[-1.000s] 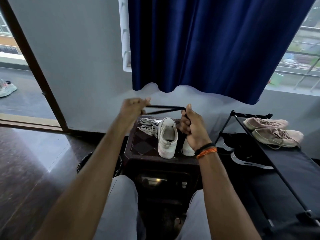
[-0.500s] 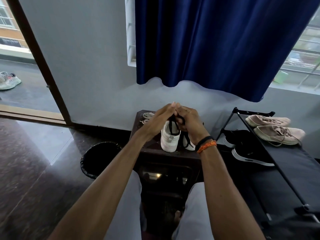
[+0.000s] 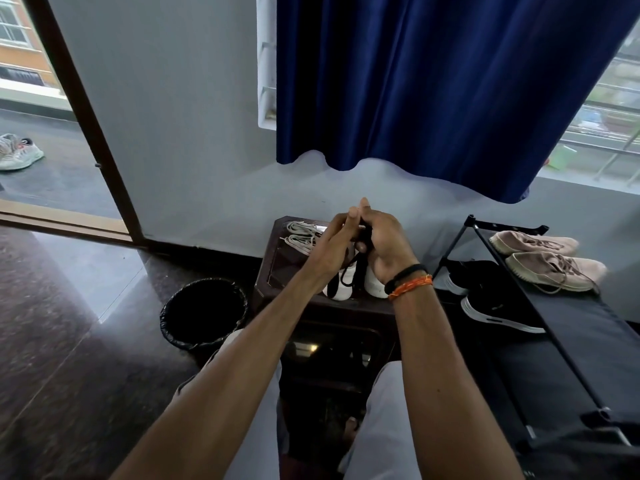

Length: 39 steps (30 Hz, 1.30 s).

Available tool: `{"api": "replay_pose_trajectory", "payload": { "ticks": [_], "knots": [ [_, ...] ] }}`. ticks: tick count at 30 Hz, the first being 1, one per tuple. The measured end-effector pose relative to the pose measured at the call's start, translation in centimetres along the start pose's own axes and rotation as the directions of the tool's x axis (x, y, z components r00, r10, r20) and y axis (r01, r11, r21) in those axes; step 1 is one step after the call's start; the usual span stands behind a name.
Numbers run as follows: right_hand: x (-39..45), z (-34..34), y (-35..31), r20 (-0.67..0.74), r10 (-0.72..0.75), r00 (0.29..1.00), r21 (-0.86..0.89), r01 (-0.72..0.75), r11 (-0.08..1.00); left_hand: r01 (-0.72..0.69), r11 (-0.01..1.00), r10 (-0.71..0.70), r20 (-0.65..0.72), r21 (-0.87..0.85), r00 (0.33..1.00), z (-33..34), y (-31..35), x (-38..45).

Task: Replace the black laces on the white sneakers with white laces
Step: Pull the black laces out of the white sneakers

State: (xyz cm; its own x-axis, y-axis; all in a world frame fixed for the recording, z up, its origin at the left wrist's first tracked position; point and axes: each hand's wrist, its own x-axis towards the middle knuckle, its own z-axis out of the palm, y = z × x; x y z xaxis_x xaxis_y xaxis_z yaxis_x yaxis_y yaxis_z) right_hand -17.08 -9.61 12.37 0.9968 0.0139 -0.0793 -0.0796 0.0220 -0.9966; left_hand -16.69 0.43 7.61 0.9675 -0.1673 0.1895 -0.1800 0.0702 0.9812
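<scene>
Hands: The left hand [image 3: 332, 244] and the right hand [image 3: 384, 244] are meeting just above the small dark table [image 3: 273, 268].
Left hand: Its fingers are pointing up and out, nearly straight, and pressing against the lace bundle.
Right hand: Its fingers are curling round the black lace [image 3: 358, 268] and gripping it.
Where the lace is: The black lace is sitting between the two hands, and loops of it are hanging straight down over the white sneakers [image 3: 341, 289].
Which way it lies: The long part of the lace is running up and down, from the hands to the shoes below.
How it looks: It is looking thin, flat, floppy and folded into loops.
Sneakers: The two white sneakers are standing side by side on the table, right under the hands and partly hidden.
White laces: The white laces [image 3: 301, 233] are lying in a pile at the back left of the table, just beside the left hand, so that hand is nearer to them.
My guess: The black lace is being bundled up, and the white laces are waiting their turn.
</scene>
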Motion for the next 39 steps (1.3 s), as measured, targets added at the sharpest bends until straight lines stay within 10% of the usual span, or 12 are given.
{"api": "replay_pose_trajectory", "payload": {
  "ticks": [11,31,39],
  "knots": [
    [-0.8,1.0,2.0,-0.078,0.034,0.996,0.387,-0.001,0.922,0.047,0.994,-0.060,-0.130,-0.097,0.990,1.0,-0.2,0.2],
    [0.0,0.4,4.6,-0.143,0.138,0.980,0.670,-0.007,0.742,0.149,0.864,-0.131,-0.070,0.480,0.989,0.6,-1.3,-2.6],
    [0.5,-0.4,7.7,-0.230,0.270,0.935,0.598,-0.083,0.797,0.292,0.944,-0.302,0.048,0.152,0.952,-2.5,-1.3,-2.1]
  ]
}}
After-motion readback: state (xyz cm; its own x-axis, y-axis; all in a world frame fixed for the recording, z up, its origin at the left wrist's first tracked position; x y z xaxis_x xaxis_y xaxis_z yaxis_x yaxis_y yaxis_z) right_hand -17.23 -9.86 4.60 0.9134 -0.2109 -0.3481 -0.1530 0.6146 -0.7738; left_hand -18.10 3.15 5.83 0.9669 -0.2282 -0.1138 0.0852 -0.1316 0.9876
